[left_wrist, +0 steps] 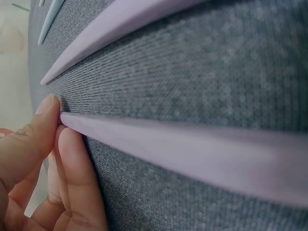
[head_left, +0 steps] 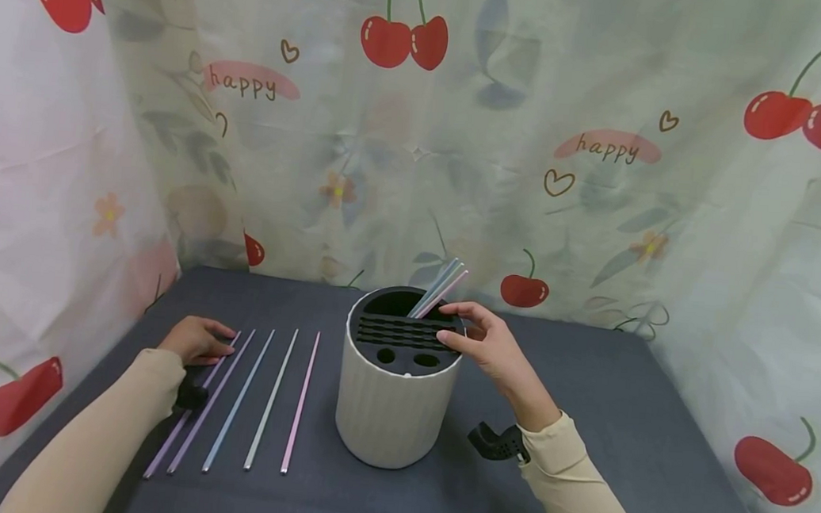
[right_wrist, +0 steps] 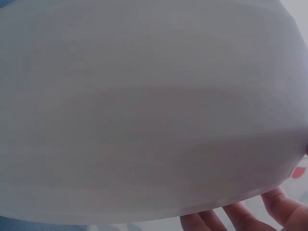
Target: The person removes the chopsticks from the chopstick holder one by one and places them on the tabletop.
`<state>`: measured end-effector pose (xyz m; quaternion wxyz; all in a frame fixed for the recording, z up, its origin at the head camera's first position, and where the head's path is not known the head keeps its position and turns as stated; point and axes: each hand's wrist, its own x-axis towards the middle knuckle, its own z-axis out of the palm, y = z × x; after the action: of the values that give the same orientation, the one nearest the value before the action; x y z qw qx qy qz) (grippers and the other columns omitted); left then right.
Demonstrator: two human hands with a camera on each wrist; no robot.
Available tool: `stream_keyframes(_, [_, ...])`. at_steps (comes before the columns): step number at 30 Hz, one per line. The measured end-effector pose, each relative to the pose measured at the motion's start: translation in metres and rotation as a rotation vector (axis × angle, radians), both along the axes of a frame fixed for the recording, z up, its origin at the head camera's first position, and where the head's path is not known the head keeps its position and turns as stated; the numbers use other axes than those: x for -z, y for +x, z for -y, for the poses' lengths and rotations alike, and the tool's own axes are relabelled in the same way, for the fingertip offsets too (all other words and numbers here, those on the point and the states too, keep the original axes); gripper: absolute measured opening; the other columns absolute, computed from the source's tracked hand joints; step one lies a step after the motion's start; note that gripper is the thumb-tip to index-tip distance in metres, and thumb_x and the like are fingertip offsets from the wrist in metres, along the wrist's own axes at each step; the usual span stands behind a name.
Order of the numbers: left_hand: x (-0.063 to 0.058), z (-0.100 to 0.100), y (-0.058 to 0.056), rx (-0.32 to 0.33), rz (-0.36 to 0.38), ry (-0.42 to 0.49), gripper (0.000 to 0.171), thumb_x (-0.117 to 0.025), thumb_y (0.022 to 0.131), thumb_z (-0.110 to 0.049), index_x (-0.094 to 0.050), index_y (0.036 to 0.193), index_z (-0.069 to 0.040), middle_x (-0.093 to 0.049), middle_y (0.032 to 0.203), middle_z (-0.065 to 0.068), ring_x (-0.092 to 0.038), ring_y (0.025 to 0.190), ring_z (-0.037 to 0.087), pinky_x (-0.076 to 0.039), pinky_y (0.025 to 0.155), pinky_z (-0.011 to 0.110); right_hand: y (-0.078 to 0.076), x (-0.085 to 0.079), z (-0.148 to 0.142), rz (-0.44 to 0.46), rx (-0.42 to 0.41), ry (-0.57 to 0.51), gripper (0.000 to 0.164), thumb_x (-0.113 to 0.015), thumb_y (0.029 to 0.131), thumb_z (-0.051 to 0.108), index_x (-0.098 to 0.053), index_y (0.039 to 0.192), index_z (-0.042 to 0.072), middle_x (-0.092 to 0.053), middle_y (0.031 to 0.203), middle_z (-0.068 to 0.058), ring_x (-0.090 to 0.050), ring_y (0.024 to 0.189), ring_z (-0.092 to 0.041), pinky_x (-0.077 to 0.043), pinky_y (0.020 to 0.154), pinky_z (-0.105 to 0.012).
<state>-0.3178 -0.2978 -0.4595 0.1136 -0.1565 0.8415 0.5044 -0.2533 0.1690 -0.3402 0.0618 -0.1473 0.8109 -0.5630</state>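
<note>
My left hand (head_left: 197, 340) pinches the thin far end of the leftmost purple chopstick (left_wrist: 192, 151) between thumb and fingers; the chopstick lies along the dark cloth. To its right lie another purple chopstick (head_left: 210, 401), a blue one (head_left: 238, 403), a pale greenish one (head_left: 271, 400) and a pink one (head_left: 300, 402), roughly parallel. At the middle stands a white ribbed utensil holder (head_left: 394, 414) with a black slotted top. My right hand (head_left: 486, 343) rests on its right rim, thumb and fingers extended over the edge. Several chopsticks (head_left: 440, 289) lean in its large back compartment.
A dark grey cloth (head_left: 584, 428) covers the table. Hanging sheets printed with cherries (head_left: 404, 41) enclose the back and both sides. Black wrist straps (head_left: 498, 441) sit on both wrists.
</note>
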Motion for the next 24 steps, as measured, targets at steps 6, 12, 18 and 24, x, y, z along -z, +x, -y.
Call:
stream_keyframes(6, [0.0, 0.001, 0.002, -0.026, 0.018, -0.004, 0.04, -0.074, 0.082, 0.001, -0.063, 0.12, 0.008, -0.061, 0.092, 0.013, -0.062, 0.058, 0.009, -0.058, 0.058, 0.026, -0.001, 0.002, 0.0, 0.008, 0.0, -0.002, 0.043, -0.069, 0.091, 0.022, -0.055, 0.13, 0.01, -0.038, 0.148, -0.01, -0.049, 0.124, -0.033, -0.044, 0.1, -0.046])
stream_keyframes(12, [-0.011, 0.001, 0.0, -0.011, 0.002, 0.089, 0.046, -0.068, 0.089, -0.003, -0.053, 0.13, 0.008, -0.065, 0.086, 0.003, -0.064, 0.068, 0.008, -0.059, 0.066, 0.026, -0.002, 0.003, 0.001, 0.005, -0.001, -0.002, 0.043, -0.069, 0.091, 0.022, -0.056, 0.13, 0.01, -0.038, 0.148, -0.01, -0.048, 0.125, -0.034, -0.043, 0.101, -0.047])
stream_keyframes(18, [-0.068, -0.03, 0.002, 0.161, -0.193, 0.323, 0.061, -0.06, 0.097, -0.017, -0.033, 0.147, 0.004, -0.058, 0.116, 0.001, -0.063, 0.089, 0.0, -0.053, 0.094, 0.028, -0.002, 0.003, 0.001, 0.007, -0.002, -0.001, 0.043, -0.068, 0.091, 0.023, -0.055, 0.13, 0.01, -0.036, 0.15, -0.01, -0.046, 0.128, -0.034, -0.043, 0.101, -0.047])
stream_keyframes(24, [-0.153, -0.099, 0.01, 0.234, -0.327, 0.62, 0.059, -0.06, 0.096, -0.018, -0.035, 0.147, -0.003, -0.05, 0.121, 0.001, -0.063, 0.099, 0.007, -0.053, 0.092, 0.021, -0.001, 0.003, 0.0, 0.003, -0.005, -0.016, 0.043, -0.068, 0.092, 0.022, -0.055, 0.13, 0.01, -0.035, 0.151, -0.01, -0.045, 0.128, -0.034, -0.043, 0.099, -0.044])
